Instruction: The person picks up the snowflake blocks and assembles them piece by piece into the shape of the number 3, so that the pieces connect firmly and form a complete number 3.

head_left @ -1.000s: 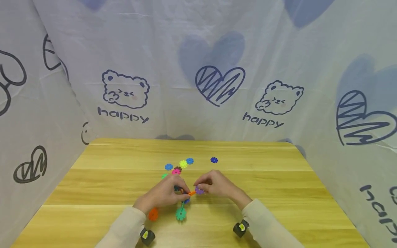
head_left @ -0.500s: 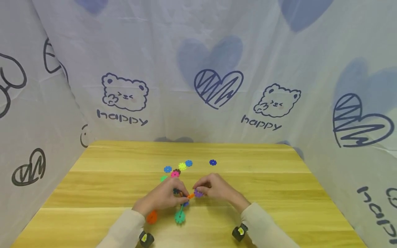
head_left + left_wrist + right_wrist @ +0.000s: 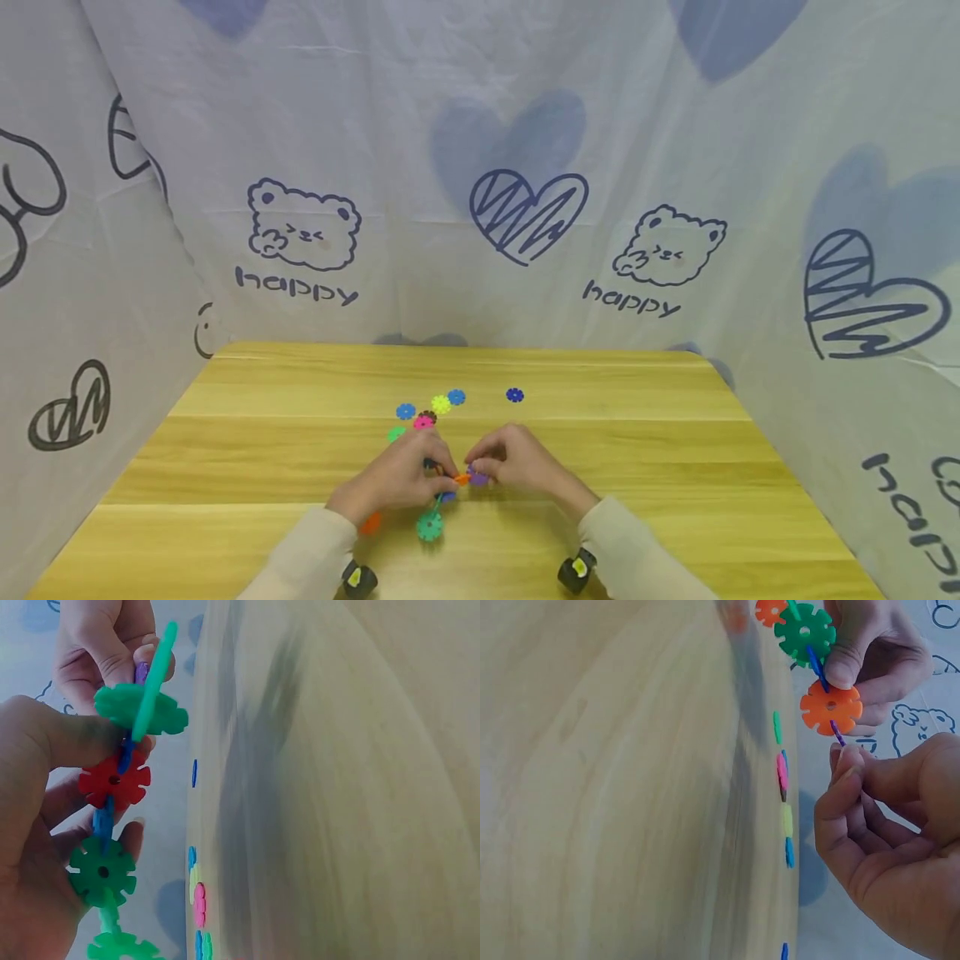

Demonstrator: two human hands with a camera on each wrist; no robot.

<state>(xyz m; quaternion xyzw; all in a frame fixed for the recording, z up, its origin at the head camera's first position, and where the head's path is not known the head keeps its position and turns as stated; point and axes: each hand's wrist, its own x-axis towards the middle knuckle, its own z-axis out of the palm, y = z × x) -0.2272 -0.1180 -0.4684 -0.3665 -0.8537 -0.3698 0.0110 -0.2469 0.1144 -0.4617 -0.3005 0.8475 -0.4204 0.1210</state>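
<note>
My left hand (image 3: 401, 473) holds a chain of slotted plastic flower discs, its thumb and fingers on an orange disc (image 3: 831, 709) at the chain's right end. A purple disc (image 3: 477, 477) is pinched between the thumb and fingers of my right hand (image 3: 522, 461). In the right wrist view the purple disc stands edge-on, right at a slot of the orange one. Blue links and a green disc (image 3: 805, 631) follow behind it. A teal-green disc (image 3: 430, 526) hangs below my left hand, and a red-looking disc (image 3: 114, 780) shows in the left wrist view.
Several loose discs lie beyond the hands on the wooden table (image 3: 637, 467), among them a pink disc (image 3: 423, 423), a yellow disc (image 3: 441, 404) and a dark blue disc (image 3: 514, 395). A printed white curtain (image 3: 405, 150) surrounds the table at the back and sides.
My right hand and the purple disc have come slightly lower and closer to my left hand. The teal-green disc has swung a little left. Both grips stay the same.
</note>
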